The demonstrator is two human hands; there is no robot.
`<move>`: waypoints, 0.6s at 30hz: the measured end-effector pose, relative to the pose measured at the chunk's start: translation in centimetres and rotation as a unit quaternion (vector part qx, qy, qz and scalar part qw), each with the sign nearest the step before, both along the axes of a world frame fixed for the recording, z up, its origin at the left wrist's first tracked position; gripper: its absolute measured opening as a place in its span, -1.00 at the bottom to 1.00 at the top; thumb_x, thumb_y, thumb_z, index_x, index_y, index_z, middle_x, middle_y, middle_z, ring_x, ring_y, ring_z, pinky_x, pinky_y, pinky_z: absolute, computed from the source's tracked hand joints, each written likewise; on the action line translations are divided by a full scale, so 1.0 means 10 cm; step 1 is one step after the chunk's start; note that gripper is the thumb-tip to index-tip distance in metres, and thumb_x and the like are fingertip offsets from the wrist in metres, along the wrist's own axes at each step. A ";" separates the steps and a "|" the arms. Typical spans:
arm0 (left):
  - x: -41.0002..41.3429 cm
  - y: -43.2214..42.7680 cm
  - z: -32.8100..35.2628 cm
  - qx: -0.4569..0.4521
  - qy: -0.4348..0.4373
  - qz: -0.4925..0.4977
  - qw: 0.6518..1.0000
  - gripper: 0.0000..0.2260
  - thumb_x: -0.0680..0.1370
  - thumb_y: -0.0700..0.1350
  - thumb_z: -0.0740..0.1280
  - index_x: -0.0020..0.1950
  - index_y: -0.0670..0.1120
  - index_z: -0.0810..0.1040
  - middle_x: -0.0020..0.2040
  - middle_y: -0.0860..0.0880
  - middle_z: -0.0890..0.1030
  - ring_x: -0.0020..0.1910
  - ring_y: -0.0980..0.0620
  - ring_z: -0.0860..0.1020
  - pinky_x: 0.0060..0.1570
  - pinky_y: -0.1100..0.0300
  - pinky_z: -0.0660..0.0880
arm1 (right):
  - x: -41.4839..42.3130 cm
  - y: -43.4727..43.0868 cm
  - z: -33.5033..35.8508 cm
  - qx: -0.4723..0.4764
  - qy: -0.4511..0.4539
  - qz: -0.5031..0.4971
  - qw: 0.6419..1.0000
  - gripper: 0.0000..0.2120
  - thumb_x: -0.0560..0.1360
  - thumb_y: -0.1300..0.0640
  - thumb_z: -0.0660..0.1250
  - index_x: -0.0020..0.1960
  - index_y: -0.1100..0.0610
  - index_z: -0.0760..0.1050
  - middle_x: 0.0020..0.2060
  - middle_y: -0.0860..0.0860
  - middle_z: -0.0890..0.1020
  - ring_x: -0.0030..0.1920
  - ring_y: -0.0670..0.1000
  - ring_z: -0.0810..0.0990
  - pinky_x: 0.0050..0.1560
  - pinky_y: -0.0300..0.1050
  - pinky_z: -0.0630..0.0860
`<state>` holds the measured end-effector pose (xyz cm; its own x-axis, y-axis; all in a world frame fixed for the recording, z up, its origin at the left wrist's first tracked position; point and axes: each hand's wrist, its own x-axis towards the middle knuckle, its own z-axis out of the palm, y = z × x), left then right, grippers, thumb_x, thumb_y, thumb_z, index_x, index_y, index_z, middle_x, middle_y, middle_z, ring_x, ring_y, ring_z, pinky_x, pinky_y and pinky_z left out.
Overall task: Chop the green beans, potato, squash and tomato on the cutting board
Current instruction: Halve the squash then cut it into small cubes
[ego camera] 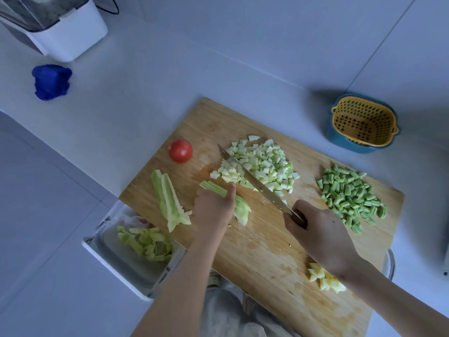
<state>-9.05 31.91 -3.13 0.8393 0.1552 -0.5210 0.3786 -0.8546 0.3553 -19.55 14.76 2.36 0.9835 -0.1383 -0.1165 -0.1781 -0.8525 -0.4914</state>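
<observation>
On the wooden cutting board (257, 242), my left hand (215, 207) holds down a bundle of squash strips (240, 206), fingers curled over them. My right hand (318, 229) grips the handle of a knife (252, 180) whose blade lies across the end of the strips, beside a heap of diced squash (264, 164). More long squash strips (168, 201) lie at the board's left. A whole red tomato (180, 151) sits at the far left corner. Chopped green beans (352, 195) are piled at the right. Yellowish potato cubes (323, 278) lie near my right wrist.
A tray (126, 261) with green peelings sits under the board's left edge. A yellow colander in a blue bowl (363, 124) stands at the back right. A crumpled blue cloth (51, 81) and a white appliance (60, 27) are at the back left.
</observation>
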 end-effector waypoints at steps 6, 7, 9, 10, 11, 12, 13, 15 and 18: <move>0.04 -0.19 -0.05 -0.040 0.038 0.134 0.989 -0.35 0.41 0.07 0.42 0.27 -0.25 0.20 0.19 -0.27 0.37 -0.11 -0.09 0.50 -0.16 0.10 0.54 | -0.06 -0.07 -0.01 0.008 0.007 -0.009 1.000 -0.72 0.51 0.08 0.31 -0.33 0.00 0.29 -0.60 -0.11 0.33 -0.61 -0.13 0.29 -0.58 -0.30 0.18; 0.05 -0.18 -0.04 -0.036 0.041 0.127 0.990 -0.39 0.41 0.00 0.43 0.26 -0.25 0.20 0.19 -0.27 0.37 -0.14 -0.07 0.49 -0.19 0.11 0.55 | -0.05 -0.08 -0.01 0.012 0.007 -0.009 1.000 -0.72 0.51 0.08 0.31 -0.33 0.01 0.30 -0.60 -0.11 0.33 -0.61 -0.13 0.30 -0.58 -0.29 0.20; 0.04 -0.13 -0.04 -0.008 0.039 0.091 0.995 -0.46 0.42 -0.10 0.42 0.24 -0.24 0.22 0.19 -0.25 0.37 -0.25 0.00 0.42 -0.39 0.19 0.46 | -0.03 -0.12 -0.02 0.023 0.011 -0.006 1.000 -0.73 0.50 0.08 0.31 -0.33 0.04 0.33 -0.60 -0.10 0.35 -0.60 -0.13 0.31 -0.54 -0.28 0.29; 0.02 -0.09 -0.04 0.012 0.041 0.067 0.997 -0.48 0.42 -0.11 0.41 0.24 -0.23 0.22 0.19 -0.24 0.37 -0.31 0.03 0.37 -0.48 0.24 0.35 | -0.01 -0.14 -0.03 0.026 0.019 0.001 0.999 -0.73 0.51 0.07 0.30 -0.33 0.04 0.34 -0.59 -0.10 0.36 -0.60 -0.12 0.32 -0.52 -0.27 0.30; 0.00 -0.04 -0.05 0.029 0.043 0.044 0.998 -0.49 0.43 -0.10 0.40 0.24 -0.22 0.22 0.18 -0.23 0.38 -0.34 0.05 0.35 -0.52 0.26 0.28 | 0.02 -0.15 -0.04 0.024 0.031 0.013 0.999 -0.73 0.51 0.05 0.29 -0.34 0.03 0.33 -0.58 -0.09 0.37 -0.58 -0.12 0.33 -0.53 -0.26 0.27; -0.02 0.01 -0.06 0.043 0.046 0.024 0.998 -0.49 0.43 -0.09 0.40 0.23 -0.21 0.23 0.17 -0.21 0.38 -0.34 0.05 0.35 -0.52 0.26 0.26 | 0.05 -0.16 -0.06 0.021 0.046 0.028 0.998 -0.72 0.52 0.03 0.28 -0.34 0.01 0.32 -0.57 -0.09 0.38 -0.57 -0.12 0.34 -0.54 -0.27 0.24; -0.05 0.06 -0.07 0.054 0.048 0.008 0.997 -0.49 0.43 -0.07 0.40 0.22 -0.20 0.23 0.16 -0.21 0.39 -0.30 0.03 0.38 -0.49 0.25 0.27 | 0.08 -0.16 -0.08 0.022 0.059 0.041 0.997 -0.72 0.52 0.02 0.27 -0.34 0.00 0.31 -0.56 -0.09 0.40 -0.55 -0.12 0.35 -0.53 -0.27 0.22; -0.11 0.16 -0.09 0.075 0.046 -0.012 0.996 -0.47 0.43 0.00 0.41 0.22 -0.21 0.24 0.15 -0.20 0.41 -0.21 0.00 0.41 -0.43 0.25 0.31 | 0.14 -0.13 -0.14 0.030 0.080 0.061 0.994 -0.70 0.53 0.02 0.26 -0.35 -0.03 0.28 -0.53 -0.09 0.41 -0.53 -0.13 0.36 -0.51 -0.27 0.22; -0.18 0.24 -0.09 0.088 0.040 -0.035 0.995 -0.45 0.45 0.08 0.40 0.20 -0.24 0.26 0.12 -0.21 0.43 -0.09 -0.03 0.46 -0.32 0.22 0.38 | 0.24 -0.03 -0.25 0.030 0.096 0.074 0.992 -0.69 0.54 0.02 0.23 -0.36 -0.03 0.26 -0.52 -0.10 0.40 -0.51 -0.11 0.37 -0.48 -0.25 0.21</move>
<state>-10.85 34.26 -4.03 0.8085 0.1929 -0.5559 0.3377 -0.9258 0.1700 -17.18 14.47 -0.16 0.9516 0.0198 -0.3067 -0.1474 -0.8462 -0.5121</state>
